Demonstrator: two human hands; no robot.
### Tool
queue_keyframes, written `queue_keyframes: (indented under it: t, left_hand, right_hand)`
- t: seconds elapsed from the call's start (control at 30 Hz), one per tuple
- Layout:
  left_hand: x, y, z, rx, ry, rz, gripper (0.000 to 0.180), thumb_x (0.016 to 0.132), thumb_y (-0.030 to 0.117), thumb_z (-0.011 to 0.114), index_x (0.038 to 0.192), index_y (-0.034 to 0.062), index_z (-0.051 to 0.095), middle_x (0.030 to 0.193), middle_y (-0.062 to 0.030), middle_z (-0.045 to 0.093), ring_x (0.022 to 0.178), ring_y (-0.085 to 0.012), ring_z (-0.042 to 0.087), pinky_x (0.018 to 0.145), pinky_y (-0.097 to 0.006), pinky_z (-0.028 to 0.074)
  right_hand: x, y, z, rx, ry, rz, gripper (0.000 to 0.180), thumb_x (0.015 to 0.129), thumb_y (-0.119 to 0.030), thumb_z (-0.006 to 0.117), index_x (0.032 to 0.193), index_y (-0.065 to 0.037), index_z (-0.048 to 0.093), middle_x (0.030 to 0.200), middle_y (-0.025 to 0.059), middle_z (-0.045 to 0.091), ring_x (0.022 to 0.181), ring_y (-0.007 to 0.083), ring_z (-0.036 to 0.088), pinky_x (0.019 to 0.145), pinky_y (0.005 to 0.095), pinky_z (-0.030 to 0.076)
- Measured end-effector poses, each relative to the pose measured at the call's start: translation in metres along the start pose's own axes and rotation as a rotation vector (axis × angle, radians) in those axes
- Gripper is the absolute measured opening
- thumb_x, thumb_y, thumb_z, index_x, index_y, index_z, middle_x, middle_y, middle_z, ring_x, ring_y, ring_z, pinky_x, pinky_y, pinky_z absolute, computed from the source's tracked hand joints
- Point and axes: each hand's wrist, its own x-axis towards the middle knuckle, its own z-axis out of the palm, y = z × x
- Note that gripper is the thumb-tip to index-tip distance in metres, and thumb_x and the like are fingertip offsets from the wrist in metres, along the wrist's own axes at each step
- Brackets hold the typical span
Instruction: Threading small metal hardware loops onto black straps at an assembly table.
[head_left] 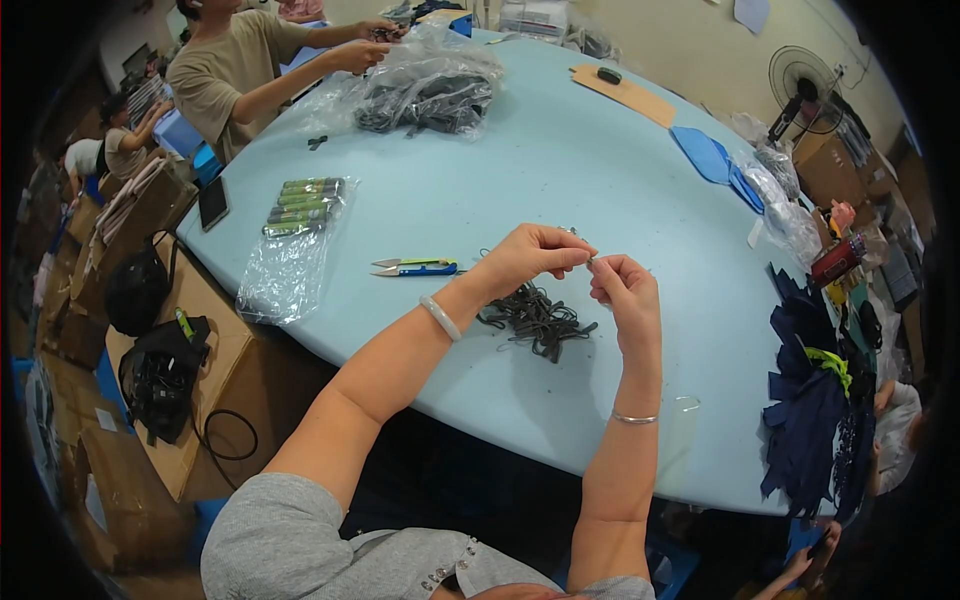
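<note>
We have a loose heap of dark cords (545, 325) on the near part of the table (705, 310), just nearer than our raised hands. Our left hand (530, 258) has thumb and forefinger brought together, and our right hand (630, 288) meets it fingertip to fingertip, its grip pinched too. What sits between them is too small for us to make out, so we cannot tell whether either holds a cord end.

The cords look thin and matt; we judge them light, soft and limp, neither fragile nor very slippery, but apt to snag on one another. We would take one by a free end or outer loop at the heap's edge, since a pinch at the middle would likely lift several. Thread snips (425, 268) lie left of the heap, points leftward.
</note>
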Motion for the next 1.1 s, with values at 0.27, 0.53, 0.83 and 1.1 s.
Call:
queue_keyframes:
  t: [0.27,0.53,0.83,1.1]
  left_hand:
    - [0.0029,-0.0054,-0.0019,0.053,0.003,0.046,0.015,0.086,0.014,0.065,0.095,0.0024,0.068,0.083,-0.0009,0.064,0.07,-0.0084,0.054,0.064,-0.022,0.045]
    - [-0.0005,-0.0005,0.0022,0.081,0.028,0.08,0.013,0.084,0.01,0.066,0.093,0.0011,0.067,0.085,-0.0035,0.066,0.075,-0.0106,0.06,0.07,-0.023,0.05]
    - [-0.0021,0.0024,0.0029,0.055,0.032,0.094,0.02,0.081,0.004,0.068,0.1,0.0009,0.067,0.092,-0.006,0.067,0.086,-0.012,0.063,0.078,-0.024,0.051]
    - [-0.0009,0.0031,-0.0023,0.096,0.0,0.084,0.021,0.083,0.005,0.066,0.103,0.0008,0.067,0.092,-0.0063,0.067,0.085,-0.013,0.063,0.078,-0.025,0.051]
  right_hand:
    - [0.0022,0.0034,-0.0047,0.096,-0.065,0.038,0.018,0.088,-0.018,0.061,0.086,-0.001,0.062,0.072,-0.0001,0.057,0.064,0.0078,0.05,0.06,0.0215,0.042]
    - [0.001,0.0022,0.0,0.05,-0.04,-0.033,0.019,0.088,-0.018,0.063,0.088,0.0,0.062,0.072,0.0007,0.057,0.065,0.008,0.052,0.06,0.0211,0.043]
    - [-0.0009,-0.0034,-0.0012,0.085,0.037,-0.036,0.019,0.088,-0.018,0.064,0.088,0.001,0.062,0.073,0.0018,0.058,0.065,0.0086,0.053,0.059,0.0206,0.044]
    - [-0.0011,-0.0044,0.0018,-0.097,0.07,-0.074,0.017,0.087,-0.017,0.064,0.086,0.0,0.063,0.072,0.0006,0.059,0.063,0.0069,0.053,0.058,0.0202,0.043]
